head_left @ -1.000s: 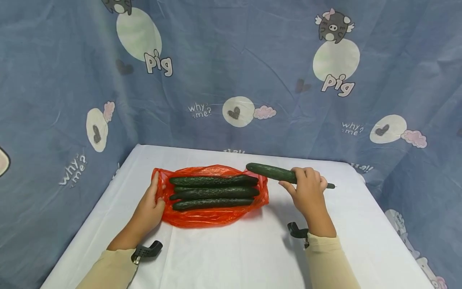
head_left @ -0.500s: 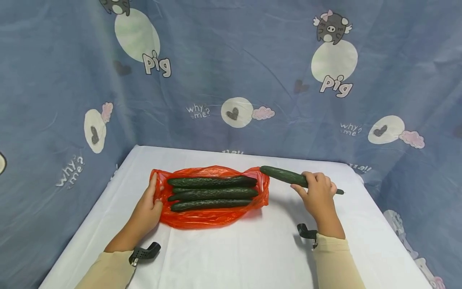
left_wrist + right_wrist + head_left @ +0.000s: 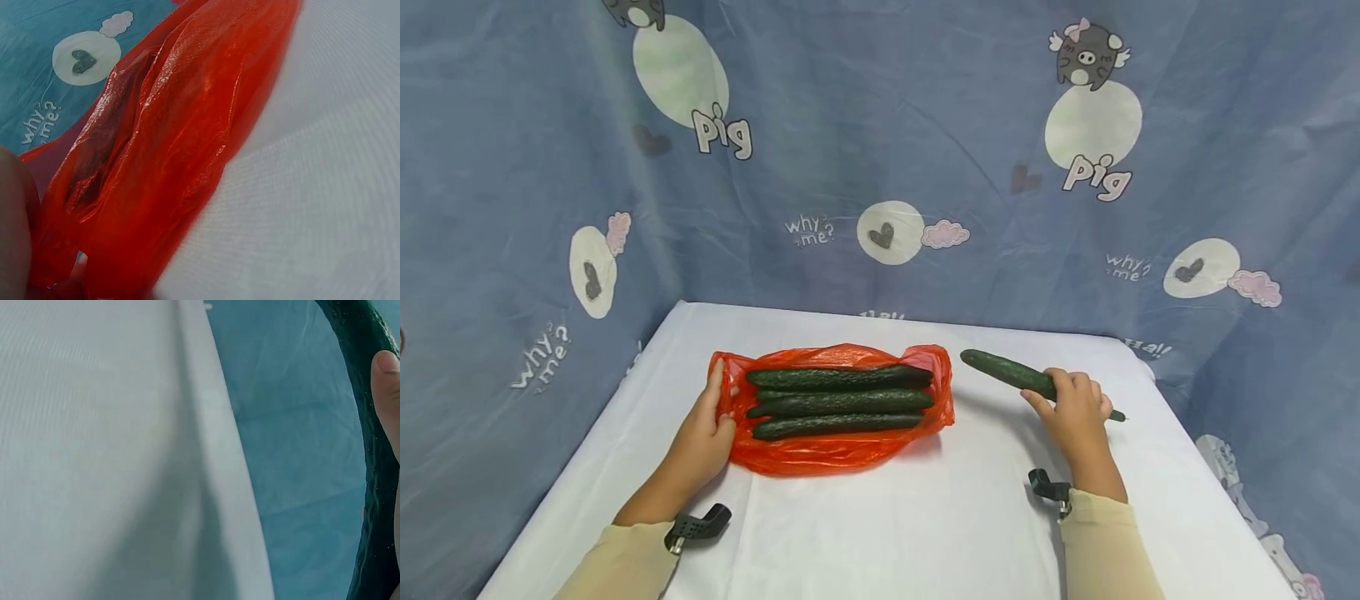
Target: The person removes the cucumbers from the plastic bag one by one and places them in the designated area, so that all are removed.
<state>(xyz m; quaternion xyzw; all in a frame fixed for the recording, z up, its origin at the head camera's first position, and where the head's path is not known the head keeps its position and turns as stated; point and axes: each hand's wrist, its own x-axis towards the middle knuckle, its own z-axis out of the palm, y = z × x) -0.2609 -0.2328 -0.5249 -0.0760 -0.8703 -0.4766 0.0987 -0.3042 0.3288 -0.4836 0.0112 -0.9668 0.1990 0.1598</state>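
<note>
My left hand [image 3: 703, 429] grips the left edge of a red plastic bag [image 3: 838, 460] on the table. Inside the bag's wide mouth, several dark green cucumbers [image 3: 842, 403] lie side by side. The left wrist view shows the crinkled bag [image 3: 181, 137] with part of the hand [image 3: 14, 225] at its lower left. To the right of the bag, my right hand [image 3: 1078, 417] holds a single cucumber [image 3: 1006, 369] just above the table, its left end tilted away from me. In the right wrist view the thumb [image 3: 386, 394] presses along this cucumber [image 3: 369, 425].
A white cloth covers the table [image 3: 880, 542]. Behind and beside it hangs a blue printed curtain [image 3: 820, 108]. A small black wrist mount [image 3: 700, 525] sits on the left sleeve, and another mount [image 3: 1048, 486] on the right one.
My right hand has carried the single cucumber to the right and slightly nearer me, from over the bag's right edge to beside it. The left hand keeps its hold on the bag.
</note>
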